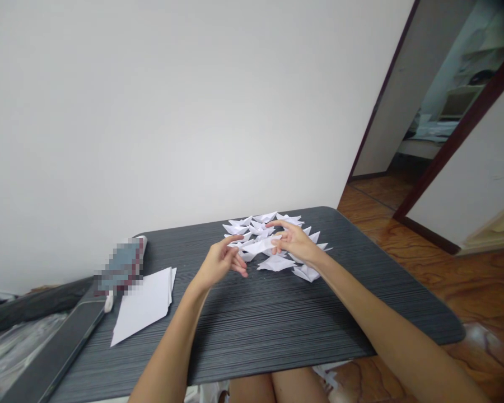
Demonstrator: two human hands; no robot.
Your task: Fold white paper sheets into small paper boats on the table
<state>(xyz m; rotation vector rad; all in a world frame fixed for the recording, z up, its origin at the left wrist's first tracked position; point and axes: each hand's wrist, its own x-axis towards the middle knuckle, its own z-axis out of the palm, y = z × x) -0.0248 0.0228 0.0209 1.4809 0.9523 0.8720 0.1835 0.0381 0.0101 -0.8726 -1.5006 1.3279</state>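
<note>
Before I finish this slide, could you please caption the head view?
Right hand holding folded white paper, left hand close by, paper boats on the dark table.

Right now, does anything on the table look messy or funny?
Yes: the stack of white sheets on the left of the table looks askew, because its right-hand edges don't line up. Beside it, a pixelated patch hides something, so I can't check that.
</note>
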